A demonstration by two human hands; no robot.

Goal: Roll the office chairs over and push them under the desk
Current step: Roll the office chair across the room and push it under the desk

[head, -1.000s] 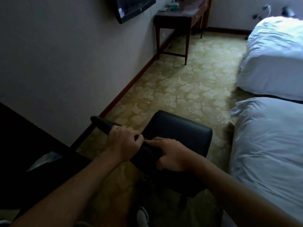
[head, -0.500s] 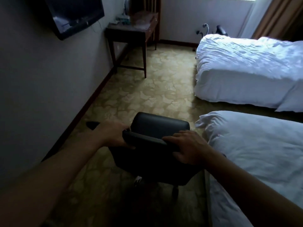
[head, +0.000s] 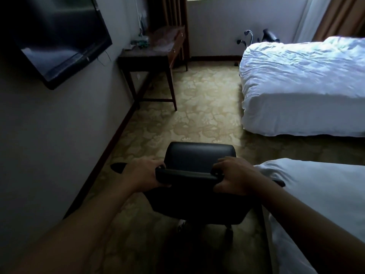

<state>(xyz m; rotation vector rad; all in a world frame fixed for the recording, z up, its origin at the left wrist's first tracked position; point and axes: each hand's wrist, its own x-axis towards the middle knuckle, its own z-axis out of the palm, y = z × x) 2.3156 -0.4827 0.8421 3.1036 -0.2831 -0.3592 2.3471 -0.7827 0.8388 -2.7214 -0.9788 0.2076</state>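
Hotel-type room w/ patterned carpet, dim light. Office chair sits on the carpet well short of the surface, which stands against the wall past the TV; near bed just beside the chair's right. Left hand and right hand each wrapped round the backrest top edge, one per corner. Chair prob rolls easy on castors but may drag on carpet & swivel, so a two-corner hold on the stiff backrest looks right for steering. Base & wheels mostly lost in shadow, armrest tips barely show; 2nd chair behind far bed only partly visible
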